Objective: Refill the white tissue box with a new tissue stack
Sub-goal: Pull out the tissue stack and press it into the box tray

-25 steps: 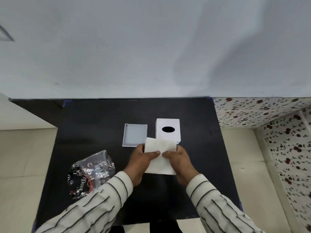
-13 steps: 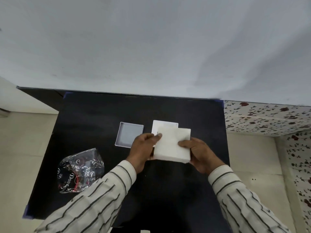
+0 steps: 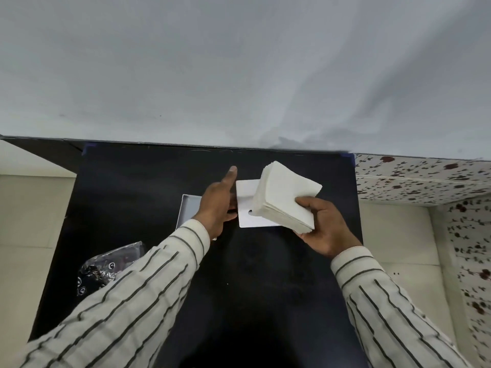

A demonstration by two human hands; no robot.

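Two hands over bench: left hand steadies white tissue box, finger extended; at its 3 o'clock, right hand pinches tissue stack, tilted. Risk: one-corner grip lets sheets fan and slide.

In the centre of the frame the right hand holds the tissue stack tilted, above the white tissue box. The left hand is at the left side of the box, one finger pointing up. A white lid lies left of it on the black table. A shiny wrapper is at lower left
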